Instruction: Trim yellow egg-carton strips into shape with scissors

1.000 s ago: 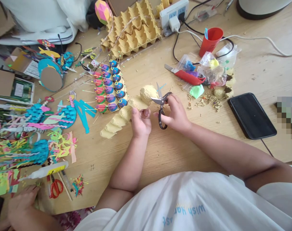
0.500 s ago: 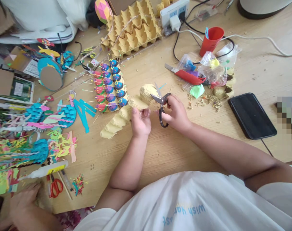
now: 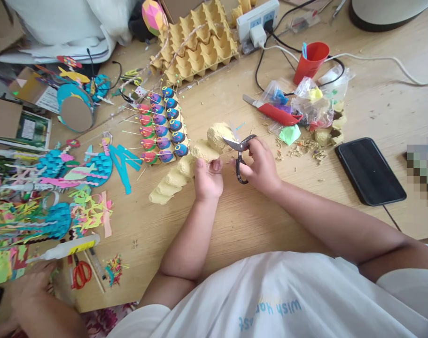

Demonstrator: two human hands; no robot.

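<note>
A strip of yellow egg carton, with several bumps in a row, is pinched in my left hand between thumb and fingers. My right hand grips dark-handled scissors, its fingers through the loops. The scissor blades reach to the strip's far end bump, one in front of it. Whether they touch the carton I cannot tell. Behind the strip stand several rows of painted carton caterpillars, red, purple and blue, with pins stuck in them.
A red utility knife, clay bags and carton scraps lie to the right, near a red cup and a phone. Egg trays are at the back. On the left are paper crafts and another person's hand.
The scissor blades have drawn closer together at the far bump. Both hands keep nearly the same place, and the whole view has shifted slightly.
</note>
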